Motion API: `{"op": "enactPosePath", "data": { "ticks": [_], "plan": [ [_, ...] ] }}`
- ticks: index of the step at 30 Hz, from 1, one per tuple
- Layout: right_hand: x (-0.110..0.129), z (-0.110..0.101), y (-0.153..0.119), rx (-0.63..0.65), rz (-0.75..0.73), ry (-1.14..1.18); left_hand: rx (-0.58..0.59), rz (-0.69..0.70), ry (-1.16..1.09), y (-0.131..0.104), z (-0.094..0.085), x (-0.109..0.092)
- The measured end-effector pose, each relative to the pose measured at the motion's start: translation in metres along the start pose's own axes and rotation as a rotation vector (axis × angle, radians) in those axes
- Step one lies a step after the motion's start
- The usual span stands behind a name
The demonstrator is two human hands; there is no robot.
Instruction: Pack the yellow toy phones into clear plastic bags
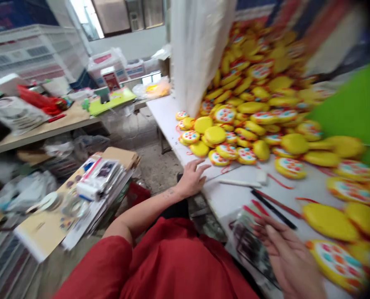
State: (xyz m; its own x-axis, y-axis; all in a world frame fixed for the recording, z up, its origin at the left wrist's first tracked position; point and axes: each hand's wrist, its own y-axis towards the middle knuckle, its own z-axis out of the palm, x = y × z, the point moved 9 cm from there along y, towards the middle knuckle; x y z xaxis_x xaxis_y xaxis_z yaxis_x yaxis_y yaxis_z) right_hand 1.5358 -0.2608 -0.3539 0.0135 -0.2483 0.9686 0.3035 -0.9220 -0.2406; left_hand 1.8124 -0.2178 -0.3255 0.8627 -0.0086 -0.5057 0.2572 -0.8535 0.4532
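Yellow round pieces [214,135], some with white dotted faces and red cords, lie heaped on the white table [163,112]. My left hand [193,178] is at the table's left edge, just in front of the heap, fingers apart and holding nothing. At the lower right my right hand [284,245] is over a clear plastic bag [253,245] with dark contents and red strips; its fingers are bent and blurred, and whether they grip the bag cannot be told. A black stick [273,208], a dark red stick [278,202] and a white tool [239,182] lie between my hands.
To the left, a stack of cardboard and papers [98,207] bears packets and tape rolls [49,201]. Behind it a side table [82,120] carries bags and a green sheet [113,101]. White sheeting [188,54] hangs beside the heap; a green panel [353,108] stands at right.
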Motion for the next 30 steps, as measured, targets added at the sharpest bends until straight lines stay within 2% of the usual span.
{"op": "enactPosePath", "data": {
  "ticks": [2, 4, 6, 9, 12, 15, 17, 20, 23, 25, 27, 30],
  "plan": [
    [-0.004, -0.001, 0.007, -0.043, 0.035, 0.063, 0.137, 0.166, -0.026, 0.035, 0.038, -0.033],
    [-0.002, -0.005, 0.009, -0.06, 0.045, 0.108, 0.214, 0.24, -0.004, 0.068, 0.067, -0.049],
    [0.004, -0.013, 0.007, -0.078, 0.028, 0.128, 0.246, 0.226, 0.057, 0.105, 0.088, -0.052],
    [0.008, -0.026, 0.002, -0.114, 0.009, 0.152, 0.233, 0.103, 0.15, 0.152, 0.103, -0.044],
    [0.007, -0.037, 0.001, -0.139, 0.003, 0.175, 0.266, 0.02, 0.234, 0.173, 0.11, -0.037],
    [0.005, -0.042, 0.004, -0.151, 0.002, 0.192, 0.304, -0.003, 0.253, 0.173, 0.107, -0.034],
    [0.007, -0.041, 0.01, -0.136, -0.002, 0.187, 0.301, 0.027, 0.146, 0.17, 0.1, -0.04],
    [0.017, -0.034, 0.02, -0.088, -0.046, 0.121, 0.171, 0.036, -0.172, 0.165, 0.077, -0.053],
    [0.038, -0.021, 0.03, -0.033, -0.18, -0.076, 0.01, -0.17, -0.541, 0.147, 0.062, -0.054],
    [0.058, -0.01, 0.035, -0.032, -0.34, -0.263, 0.021, -0.327, -0.801, 0.128, 0.072, -0.059],
    [0.073, 0.004, 0.039, -0.046, -0.492, -0.443, 0.105, -0.473, -1.065, 0.106, 0.09, -0.07],
    [0.08, 0.026, 0.047, -0.024, -0.615, -0.639, 0.238, -0.682, -1.367, 0.076, 0.114, -0.087]
  ]
}}
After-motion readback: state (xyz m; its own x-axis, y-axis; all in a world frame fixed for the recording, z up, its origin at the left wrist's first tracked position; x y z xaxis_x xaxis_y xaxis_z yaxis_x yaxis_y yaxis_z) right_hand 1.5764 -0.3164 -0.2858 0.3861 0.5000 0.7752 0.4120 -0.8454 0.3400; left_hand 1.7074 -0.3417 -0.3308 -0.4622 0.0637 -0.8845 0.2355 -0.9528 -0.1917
